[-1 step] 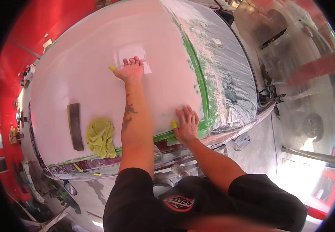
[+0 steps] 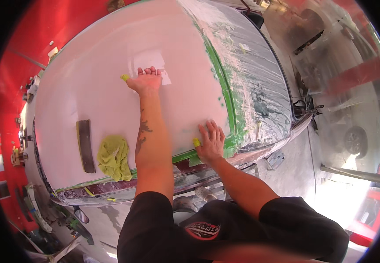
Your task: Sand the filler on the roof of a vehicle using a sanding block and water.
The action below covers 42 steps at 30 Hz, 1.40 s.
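A wide car roof panel [image 2: 84,79] in pale pinkish primer spreads out below me. My left hand [image 2: 146,82] is stretched over its middle, palm up, fingers apart and slightly bent, holding nothing. Whether its back touches the panel I cannot tell. My right hand [image 2: 210,143] lies flat with fingers spread on the panel's near right corner, beside the green masking tape [image 2: 225,94]. Both thumbs wear yellow tape. Left of my left forearm lie a crumpled yellow-green cloth [image 2: 113,158] and a long dark sanding block [image 2: 85,146].
Dusty, wrinkled plastic film [image 2: 264,94] covers the car's right part beyond the tape. Along the near edge runs a dark red strip [image 2: 111,189]. A side mirror [image 2: 81,215] juts out at lower left. Another film-covered car [image 2: 343,109] stands to the right.
My left hand has shifted very slightly left and down in the view. My right hand stays nearly in place on the panel; the cloth and block still lie there.
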Each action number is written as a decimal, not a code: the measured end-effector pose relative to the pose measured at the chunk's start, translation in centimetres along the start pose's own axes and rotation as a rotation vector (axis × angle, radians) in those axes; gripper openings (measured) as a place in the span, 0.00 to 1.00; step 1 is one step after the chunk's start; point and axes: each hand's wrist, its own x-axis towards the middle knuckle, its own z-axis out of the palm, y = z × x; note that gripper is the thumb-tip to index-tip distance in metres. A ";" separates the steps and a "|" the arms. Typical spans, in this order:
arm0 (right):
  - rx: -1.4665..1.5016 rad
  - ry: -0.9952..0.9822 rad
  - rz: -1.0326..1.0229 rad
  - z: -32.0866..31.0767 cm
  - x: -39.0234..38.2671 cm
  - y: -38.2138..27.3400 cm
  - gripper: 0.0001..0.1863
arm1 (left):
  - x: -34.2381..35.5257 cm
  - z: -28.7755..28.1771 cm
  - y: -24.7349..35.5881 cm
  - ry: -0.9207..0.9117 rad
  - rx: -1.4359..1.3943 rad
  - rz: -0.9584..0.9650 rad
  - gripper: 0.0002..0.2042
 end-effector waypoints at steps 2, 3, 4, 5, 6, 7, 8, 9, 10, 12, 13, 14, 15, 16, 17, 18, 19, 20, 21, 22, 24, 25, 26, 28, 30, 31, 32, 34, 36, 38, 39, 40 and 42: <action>-0.009 -0.026 -0.006 0.0 0.2 0.4 0.33 | -0.4 1.7 -0.9 0.053 0.038 0.018 0.33; -0.010 -0.013 0.009 0.1 0.5 0.6 0.33 | -0.2 3.0 -1.6 -0.009 0.011 0.018 0.33; -0.001 -0.017 0.007 0.0 0.6 0.7 0.33 | -0.6 4.1 -2.2 -0.066 -0.017 0.023 0.34; 0.008 -0.022 0.006 -0.1 0.7 0.8 0.33 | -0.5 4.8 -3.2 -0.071 -0.010 0.013 0.34; 0.007 -0.014 0.016 -0.2 0.7 0.8 0.33 | -0.4 5.6 -4.3 -0.121 -0.032 -0.020 0.35; 0.001 -0.053 0.028 -0.3 0.7 0.8 0.33 | -0.1 6.0 -5.1 -0.173 -0.055 -0.054 0.35; -0.005 -0.091 0.041 -0.4 0.7 0.8 0.34 | 0.0 6.0 -5.9 -0.179 -0.049 -0.065 0.35; -0.006 -0.082 0.050 -0.5 0.7 0.9 0.34 | 0.2 5.6 -6.7 -0.202 -0.055 -0.106 0.35; 0.006 -0.091 0.040 -0.3 0.6 0.7 0.33 | 0.7 4.7 -7.2 -0.223 -0.058 -0.146 0.35; 0.028 -0.098 0.033 0.1 0.3 -0.2 0.33 | 2.9 1.3 -6.4 -0.155 0.007 -0.122 0.35; 0.030 -0.097 0.035 0.1 0.4 0.2 0.33 | 2.5 1.0 -7.0 -0.084 0.058 -0.111 0.35; 0.033 -0.097 0.034 0.1 0.5 0.6 0.32 | 2.3 1.1 -7.5 -0.086 0.063 -0.130 0.35; 0.027 -0.091 0.049 0.1 0.6 1.0 0.32 | 2.3 1.3 -7.8 -0.170 0.048 -0.152 0.35; 0.040 -0.088 0.039 -0.1 0.6 1.0 0.32 | 1.4 2.1 -7.6 -0.251 0.040 -0.164 0.34; 0.053 -0.084 0.027 -0.3 0.5 0.9 0.31 | 1.0 2.8 -7.6 -0.227 -0.027 -0.157 0.34; 0.061 -0.083 0.038 -0.4 0.5 0.9 0.31 | 1.4 2.4 -7.6 -0.224 -0.015 -0.161 0.34; 0.066 -0.080 0.028 -0.4 0.6 0.6 0.31 | 1.7 2.0 -7.0 -0.120 0.010 -0.142 0.34; 0.073 -0.076 0.017 -0.4 0.6 0.3 0.31 | 2.0 1.8 -6.2 -0.015 0.036 -0.121 0.33; 0.082 -0.074 0.015 -0.3 0.6 -0.1 0.31 | 2.4 1.8 -5.1 -0.018 0.041 -0.113 0.33; 0.084 -0.083 0.018 -0.1 0.5 0.1 0.31 | 1.9 2.3 -4.7 -0.083 0.030 -0.092 0.33; 0.080 -0.087 0.045 -0.1 0.3 0.7 0.32 | 0.6 3.4 -3.7 -0.183 0.001 -0.030 0.33; 0.079 -0.088 0.041 0.0 0.3 0.9 0.32 | -0.2 3.7 -2.6 -0.219 -0.018 0.018 0.33; 0.082 -0.091 0.035 0.0 0.3 1.1 0.32 | -0.8 3.4 -1.1 -0.254 -0.028 0.081 0.34; 0.098 -0.103 0.046 -0.3 0.4 0.9 0.33 | -2.3 1.7 2.3 -0.305 -0.060 0.195 0.35; 0.120 -0.119 0.046 -0.3 0.6 0.7 0.33 | -2.7 -0.8 5.5 -0.322 -0.074 0.247 0.35; 0.115 -0.117 0.028 -0.3 0.6 0.2 0.33 | -2.3 -2.8 7.5 -0.249 -0.092 0.282 0.36; 0.102 -0.118 0.016 -0.3 0.4 0.2 0.33 | -2.4 -4.1 8.2 -0.171 -0.113 0.309 0.36; 0.116 -0.112 0.024 -0.3 0.4 0.6 0.33 | -2.6 -5.5 8.4 -0.118 -0.085 0.268 0.36; 0.122 -0.100 0.030 -0.1 0.8 1.1 0.34 | -2.9 -5.8 8.3 -0.071 -0.065 0.222 0.36; 0.090 -0.118 0.028 -0.1 0.6 1.0 0.34 | -4.5 -5.5 8.6 -0.272 -0.107 0.253 0.37; 0.092 -0.123 0.027 -0.2 0.5 1.0 0.34 | -4.0 -6.4 8.9 -0.267 -0.107 0.257 0.37; 0.106 -0.123 0.025 -0.4 0.4 0.5 0.35 | -3.6 -7.7 10.0 -0.174 -0.090 0.259 0.37; 0.116 -0.117 0.018 -0.3 0.8 0.4 0.35 | -3.3 -8.2 10.7 -0.087 -0.081 0.260 0.37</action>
